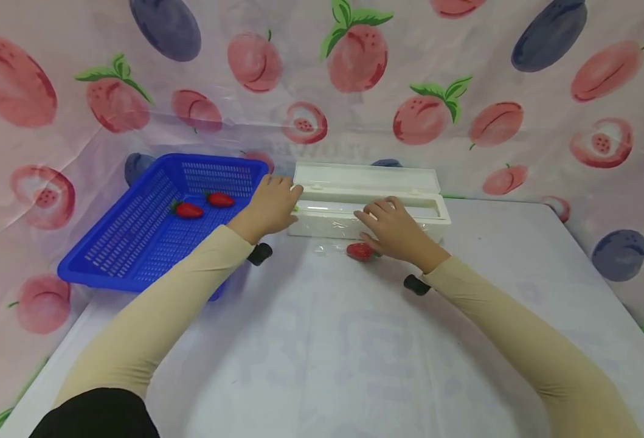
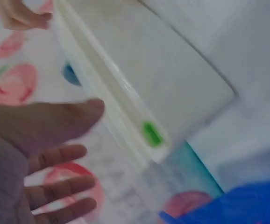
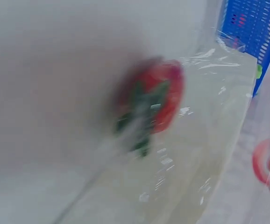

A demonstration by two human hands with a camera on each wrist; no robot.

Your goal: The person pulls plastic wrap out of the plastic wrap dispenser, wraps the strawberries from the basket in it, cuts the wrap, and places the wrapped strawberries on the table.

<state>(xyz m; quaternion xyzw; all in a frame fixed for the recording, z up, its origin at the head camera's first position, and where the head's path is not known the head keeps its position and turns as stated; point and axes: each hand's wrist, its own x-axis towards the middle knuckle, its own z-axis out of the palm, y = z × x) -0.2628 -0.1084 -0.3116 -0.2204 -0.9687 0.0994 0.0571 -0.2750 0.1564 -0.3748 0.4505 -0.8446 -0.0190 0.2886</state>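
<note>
A long white cling film dispenser lies on the table with its lid raised at the back. Clear film drapes over its front. At its left end, where a green piece shows, my left hand hovers; in the left wrist view its thumb and fingers are spread, holding nothing. My right hand reaches over the dispenser's front edge with loosely bent fingers; whether they touch the film cannot be told. Just below it a red strawberry with green leaves lies against the dispenser's front.
On the left stands a blue plastic basket with two strawberries inside; its right side is close to my left hand. Behind the table hangs a fruit-patterned cloth. A white cover lies over the table.
</note>
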